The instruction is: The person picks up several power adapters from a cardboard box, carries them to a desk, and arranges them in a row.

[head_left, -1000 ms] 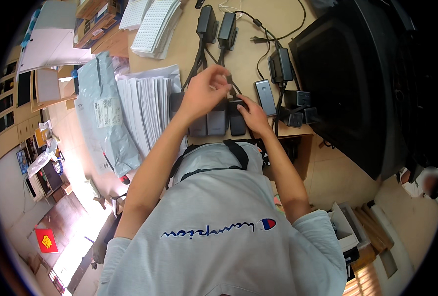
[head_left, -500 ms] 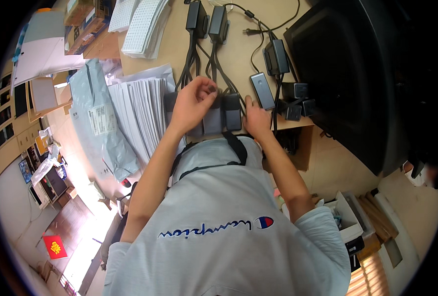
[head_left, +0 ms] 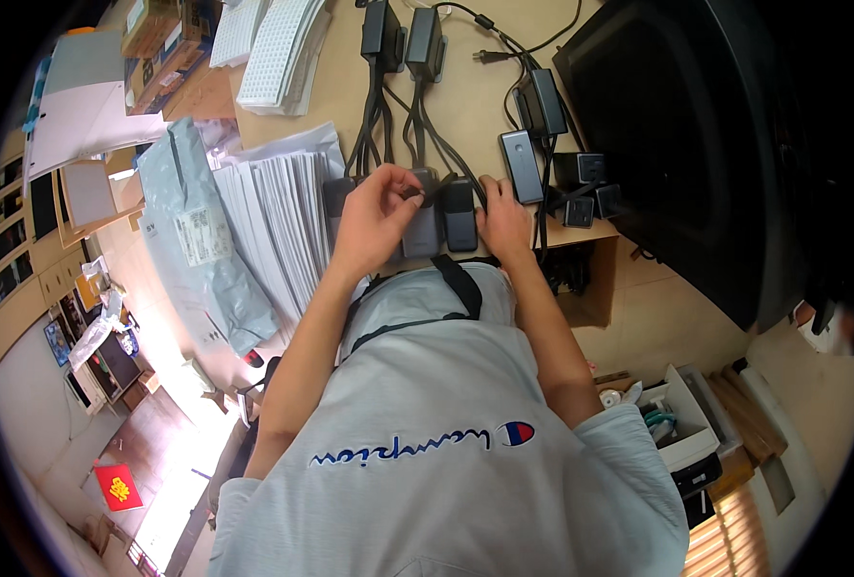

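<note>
A row of dark grey power banks lies along the near table edge, the middle one beside my left hand and a darker one close to my right. My left hand is closed, thumb and fingers pinching a small black cable end above the middle power bank. My right hand rests at the table edge, its bent fingers closed around a black cable. Another power bank, grey with a lighter face, lies just beyond the right fingertips. Part of the row is hidden behind my left hand.
Black charger blocks with bundled cables stand at the back; another block is farther right. Black cube adapters sit by a large black monitor. Stacked white sheets and a grey mailing bag lie left.
My left hand has shifted slightly right and nearer, and the black cable end now shows beyond its fingers. The grey power bank appears a little farther right and away.
</note>
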A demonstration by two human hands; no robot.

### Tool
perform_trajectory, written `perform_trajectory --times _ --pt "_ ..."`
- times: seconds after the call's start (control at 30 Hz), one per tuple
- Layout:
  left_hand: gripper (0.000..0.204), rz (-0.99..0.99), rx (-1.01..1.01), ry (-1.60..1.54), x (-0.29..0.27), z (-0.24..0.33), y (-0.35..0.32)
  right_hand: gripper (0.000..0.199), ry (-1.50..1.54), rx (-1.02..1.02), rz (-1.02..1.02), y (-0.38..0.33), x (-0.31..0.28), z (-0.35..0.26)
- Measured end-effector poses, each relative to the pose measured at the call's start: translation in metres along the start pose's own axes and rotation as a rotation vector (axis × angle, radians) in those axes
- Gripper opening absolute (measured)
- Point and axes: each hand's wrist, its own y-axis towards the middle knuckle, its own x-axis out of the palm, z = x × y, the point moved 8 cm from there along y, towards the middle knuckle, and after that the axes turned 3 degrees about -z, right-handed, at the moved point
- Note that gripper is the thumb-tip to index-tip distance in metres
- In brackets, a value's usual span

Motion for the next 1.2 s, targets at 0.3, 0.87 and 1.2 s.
perform_trajectory --times 0.3,0.87,1.2 --pt "0.015 0.014 0.017 -0.021 -0.005 0.006 -0.002 0.058 0.000 -0.031 -0.110 -0.006 0.003 0.002" --pt "0.015 0.063 0.155 0.216 0.004 0.032 0.032 0.046 0.113 -0.073 0.194 -0.022 -0.004 0.002" --pt "0.019 0.059 0.231 0.209 0.004 0.033 0.074 0.030 0.647 -0.333 0.325 0.033 -0.080 -0.077"
